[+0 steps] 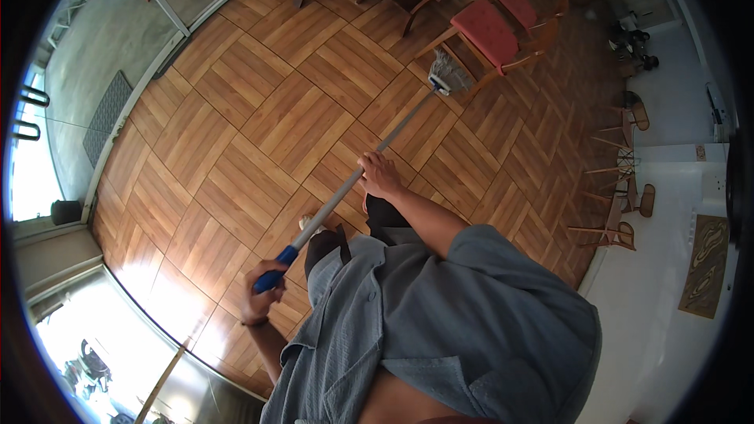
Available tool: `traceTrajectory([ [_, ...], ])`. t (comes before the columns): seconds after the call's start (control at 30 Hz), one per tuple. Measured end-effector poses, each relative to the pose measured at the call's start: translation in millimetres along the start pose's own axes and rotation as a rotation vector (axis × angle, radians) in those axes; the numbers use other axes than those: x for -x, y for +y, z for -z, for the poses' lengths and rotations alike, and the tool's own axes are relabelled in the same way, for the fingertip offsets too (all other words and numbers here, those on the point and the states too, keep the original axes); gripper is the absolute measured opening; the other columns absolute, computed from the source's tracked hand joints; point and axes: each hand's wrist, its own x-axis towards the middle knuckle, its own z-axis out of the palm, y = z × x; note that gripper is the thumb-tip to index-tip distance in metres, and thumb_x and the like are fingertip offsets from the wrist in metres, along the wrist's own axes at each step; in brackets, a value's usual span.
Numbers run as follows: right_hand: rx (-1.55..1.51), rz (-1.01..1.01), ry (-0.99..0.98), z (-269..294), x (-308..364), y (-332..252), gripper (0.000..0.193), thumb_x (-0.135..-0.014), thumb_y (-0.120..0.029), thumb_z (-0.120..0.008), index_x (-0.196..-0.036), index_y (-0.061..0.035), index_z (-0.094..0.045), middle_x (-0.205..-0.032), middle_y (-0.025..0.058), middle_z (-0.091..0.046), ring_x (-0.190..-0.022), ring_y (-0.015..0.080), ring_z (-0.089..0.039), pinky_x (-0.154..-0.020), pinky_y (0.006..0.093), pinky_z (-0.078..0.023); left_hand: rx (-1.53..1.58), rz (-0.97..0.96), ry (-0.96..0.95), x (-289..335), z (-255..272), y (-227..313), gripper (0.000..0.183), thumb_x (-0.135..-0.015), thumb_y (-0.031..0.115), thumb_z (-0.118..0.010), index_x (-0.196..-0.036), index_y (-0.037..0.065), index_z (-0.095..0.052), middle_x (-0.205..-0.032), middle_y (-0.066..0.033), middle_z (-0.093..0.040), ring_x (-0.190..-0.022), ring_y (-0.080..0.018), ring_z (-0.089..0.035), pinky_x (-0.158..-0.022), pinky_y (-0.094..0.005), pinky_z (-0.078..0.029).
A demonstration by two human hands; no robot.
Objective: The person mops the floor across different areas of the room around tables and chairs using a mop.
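Both hands (pixel 269 286) (pixel 381 176) grip a mop (pixel 338 196) over patterned flooring (pixel 298 110).

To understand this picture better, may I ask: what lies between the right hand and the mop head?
The head view shows a stretch of grey pole between the right hand and mop head, with wood-patterned floor beneath.

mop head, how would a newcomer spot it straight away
Start at the wood-patterned floor and find the large red cushion near the top. Just below-left, at the far end of the grey pole, is the mop head, the only pale, stringy thing there.
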Motion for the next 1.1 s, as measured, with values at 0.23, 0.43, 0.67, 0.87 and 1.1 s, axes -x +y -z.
traceTrajectory([
  [0.23, -0.036, 0.039, -0.139, -1.6, -11.7, -33.9, 0.029, -0.081, -0.031, -0.062, -0.099, -0.0104, -0.053, -0.105, 0.0090, -0.055, -0.108, 0.0297, -0.052, -0.082, 0.0483, -0.043, -0.568, -0.404, 0.090, 98.0, 63.5, 117.9, 0.032, -0.055, 0.028, -0.073, -0.072, 0.003, -0.066, -0.069, -0.0099, -0.061, -0.055, -0.0185, -0.050, -0.056, -0.0316, -0.040],
  [0.43, -0.160, 0.084, 0.080, -4.5, -15.8, -44.8, 0.027, -0.080, -0.034, -0.062, -0.093, -0.0118, -0.053, -0.098, 0.0102, -0.058, -0.096, 0.0323, -0.057, -0.076, 0.0492, -0.045, -0.495, -1.088, 0.219, 40.7, 21.8, 158.4, 0.033, -0.063, 0.043, -0.070, -0.062, 0.012, -0.062, -0.062, 0.0014, -0.046, -0.064, -0.0145, -0.044, -0.064, -0.0341, -0.033],
  [0.67, -0.242, 0.106, 0.108, 38.7, -23.5, 12.6, 0.027, -0.082, -0.034, -0.061, -0.084, -0.0077, -0.054, -0.086, 0.0123, -0.059, -0.085, 0.0344, -0.059, -0.067, 0.0489, -0.045, 0.206, -1.204, -0.893, -51.9, -76.4, 197.3, 0.029, -0.077, 0.010, -0.075, -0.068, 0.004, -0.048, -0.052, -0.0087, -0.056, -0.042, -0.0181, -0.057, -0.042, -0.0266, -0.050],
  [0.87, -0.350, 0.201, 0.085, 59.9, -16.8, 61.8, 0.023, -0.082, -0.031, -0.060, -0.080, -0.0080, -0.058, -0.085, 0.0111, -0.062, -0.087, 0.0318, -0.061, -0.073, 0.0462, -0.044, 0.273, -1.333, -0.837, -55.2, -150.0, 199.7, 0.024, -0.082, 0.006, -0.068, -0.071, 0.003, -0.047, -0.053, -0.0072, -0.055, -0.042, -0.0158, -0.056, -0.042, -0.0262, -0.048],
  [1.1, -0.413, 0.456, -0.155, 126.0, -5.4, 118.3, 0.029, -0.081, -0.031, -0.062, -0.071, -0.0061, -0.051, -0.074, 0.0120, -0.059, -0.076, 0.0324, -0.059, -0.064, 0.0425, -0.044, 0.186, -1.460, -0.560, -52.2, -286.6, 208.2, 0.028, -0.081, 0.024, -0.072, -0.081, 0.009, -0.048, -0.057, 0.0008, -0.050, -0.037, -0.0077, -0.046, -0.038, -0.0233, -0.032],
])
